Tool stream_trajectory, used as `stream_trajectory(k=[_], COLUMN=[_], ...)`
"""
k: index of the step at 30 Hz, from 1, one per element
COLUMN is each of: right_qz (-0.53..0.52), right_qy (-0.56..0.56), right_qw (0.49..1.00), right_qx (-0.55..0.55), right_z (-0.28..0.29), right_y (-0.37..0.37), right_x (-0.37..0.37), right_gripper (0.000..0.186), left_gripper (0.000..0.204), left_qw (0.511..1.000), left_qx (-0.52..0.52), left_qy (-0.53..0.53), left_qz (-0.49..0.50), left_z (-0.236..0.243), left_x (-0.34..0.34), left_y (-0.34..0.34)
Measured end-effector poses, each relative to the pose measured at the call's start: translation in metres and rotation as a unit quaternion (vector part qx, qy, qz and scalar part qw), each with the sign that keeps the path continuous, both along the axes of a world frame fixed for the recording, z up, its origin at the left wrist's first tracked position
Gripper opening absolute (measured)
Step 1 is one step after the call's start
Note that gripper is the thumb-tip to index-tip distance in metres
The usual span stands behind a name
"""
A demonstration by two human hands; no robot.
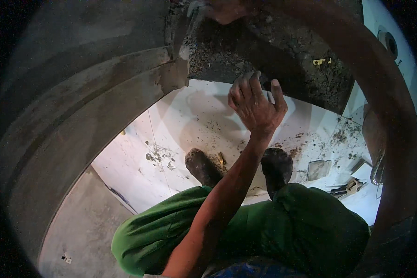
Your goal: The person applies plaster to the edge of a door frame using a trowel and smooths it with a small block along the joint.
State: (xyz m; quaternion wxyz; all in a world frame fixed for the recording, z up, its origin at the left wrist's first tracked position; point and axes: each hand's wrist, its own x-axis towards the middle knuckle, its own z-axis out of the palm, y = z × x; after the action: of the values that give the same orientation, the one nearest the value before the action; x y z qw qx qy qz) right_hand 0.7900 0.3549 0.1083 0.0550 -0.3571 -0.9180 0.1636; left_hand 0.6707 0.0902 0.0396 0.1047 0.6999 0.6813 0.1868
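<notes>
My left hand (258, 99) reaches out over the near edge of a dark patch of rough, crumbly mortar or soil (331, 85). Its fingers are bent and the thumb stands apart; nothing shows in its grasp. Whether the fingertips touch the patch I cannot tell. My right arm arches close along the right side to the top, where only part of my right hand (227, 10) shows, dim and cut off by the upper edge. Its fingers, and anything in them, are hidden. A small yellow piece (321, 61) lies on the dark patch.
White floor tiles (204, 104) carry scattered crumbs around my dark, dirty feet (276, 167). A grey wall (92, 97) curves along the left. To the right lie a square grey plate (319, 170) and dark-handled tools (342, 190). A white wall has a round dark fitting (388, 45).
</notes>
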Motion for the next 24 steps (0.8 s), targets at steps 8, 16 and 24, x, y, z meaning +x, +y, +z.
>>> stream_trajectory(k=[8, 16, 24], right_qz=[-0.007, -0.082, -0.216], right_qy=[0.0, 0.014, -0.129], right_qw=[1.0, 0.996, 0.957], right_qx=[-0.008, -0.019, -0.143], right_z=[0.004, 0.019, 0.116], right_y=[0.002, -0.01, -0.043], right_x=[0.003, 0.01, 0.046], right_gripper=[0.044, 0.047, 0.05], left_gripper=[0.045, 0.042, 0.053], left_qw=[0.999, 1.0, 0.999], left_qx=[-0.028, -0.001, 0.016], left_qy=[-0.035, 0.006, 0.036], left_qz=[0.008, 0.007, 0.005], left_z=[0.0, -0.008, -0.007], left_x=[0.0, -0.007, -0.001], left_y=[0.0, -0.008, -0.013])
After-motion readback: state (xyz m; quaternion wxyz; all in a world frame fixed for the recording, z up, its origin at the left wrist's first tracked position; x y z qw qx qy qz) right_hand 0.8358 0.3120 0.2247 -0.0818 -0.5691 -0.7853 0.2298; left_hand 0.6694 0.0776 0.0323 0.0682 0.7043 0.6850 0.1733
